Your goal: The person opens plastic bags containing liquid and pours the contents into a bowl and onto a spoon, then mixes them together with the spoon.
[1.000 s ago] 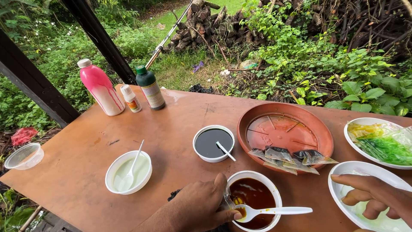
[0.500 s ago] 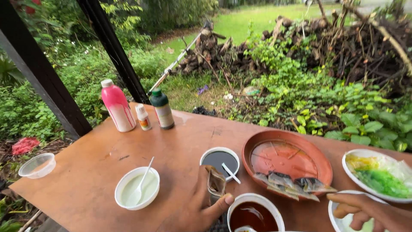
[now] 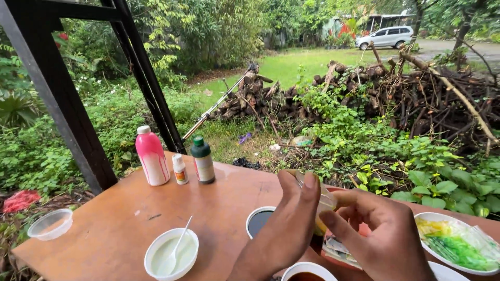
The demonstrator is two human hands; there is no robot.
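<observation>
At the centre of the view, above the near edge of the wooden table [image 3: 120, 234], both hands are raised together around a small clear bottle [image 3: 319, 200] with yellowish contents. Left hand [image 3: 284, 234]: fingers wrapped around the bottle body, thumb up along its side, which holds the bottle clear of the table and tilted toward the right hand. Right hand [image 3: 383, 237]: fingers curled and closed in at the bottle's end, a position suited to working a cap, although the cap itself is hidden and cannot be confirmed. Directly below the hands sit a bowl of dark liquid [image 3: 259, 221], partly covered by the left wrist, and the rim of a second bowl [image 3: 307, 271] at the bottom edge. A white bowl with pale liquid and a spoon [image 3: 171, 252] stands to the left, within reach. Toward the far left corner, a pink bottle [image 3: 151, 156], a small white bottle [image 3: 180, 169] and a green-capped bottle [image 3: 202, 160] stand upright in a row, well apart from the working area. A plate of green and yellow strips [image 3: 455, 247] lies at the right.
</observation>
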